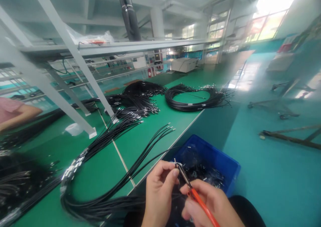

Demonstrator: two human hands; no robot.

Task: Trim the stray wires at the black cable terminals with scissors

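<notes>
My left hand (160, 190) is closed, pinching the end of a black cable between thumb and fingertips. A short pale tip sticks up above the pinch. My right hand (208, 203) is wrapped around slim orange-handled pliers (203, 205). Their narrow metal jaws reach the cable end at the left fingertips; whether they grip it cannot be made out. Both hands are above a blue bin (234, 168) holding dark scraps and clear plastic. Left of them, a curved bundle of black cables (87, 197) with silvery ends lies on the green table (97, 170).
A coiled cable ring (173, 103) and more cable piles (142, 86) lie farther back. White shelf posts (82, 66) rise from the table, carrying a shelf with a black bottle (130, 19). A person's arm (27, 113) shows at left. Wheeled stands (273, 108) are on the floor at right.
</notes>
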